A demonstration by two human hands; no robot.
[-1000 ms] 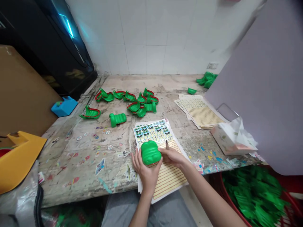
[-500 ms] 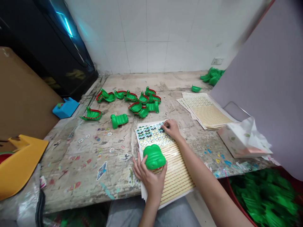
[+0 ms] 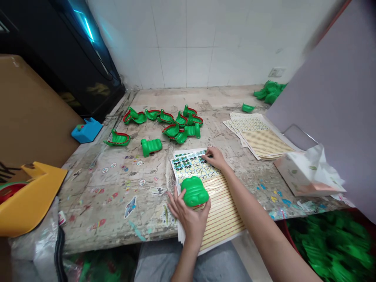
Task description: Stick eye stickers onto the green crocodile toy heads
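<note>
**"What's the whole setup?"**

"A stained, sticker-flecked worktop (image 3: 188, 98) against white tiles, with a red basket (image 3: 289, 235) of green plastic pieces below its right edge, and green crocodile jaws (image 3: 173, 129) scattered across the middle."

**"And nearer the person?"**

"A striped sheet (image 3: 221, 209) overhanging the front edge, with an eye-sticker sheet (image 3: 192, 166) lying above it."

**"What could go wrong?"**

"Those loose sheets could slip off that edge if bumped (nothing weighs them down but the hands), and a shifting sheet could tear a sticker."

**"Where's the green thing?"**

"The green plastic crocodile body (image 3: 194, 191) sits in the left hand (image 3: 188, 219), its fingers clamped around it from below, just above the striped sheet. The right hand (image 3: 216, 158) is well beside it, its fingers (image 3: 207, 154) bunched together on the eye-sticker sheet. Whether they pinch anything is too small to tell."
</note>
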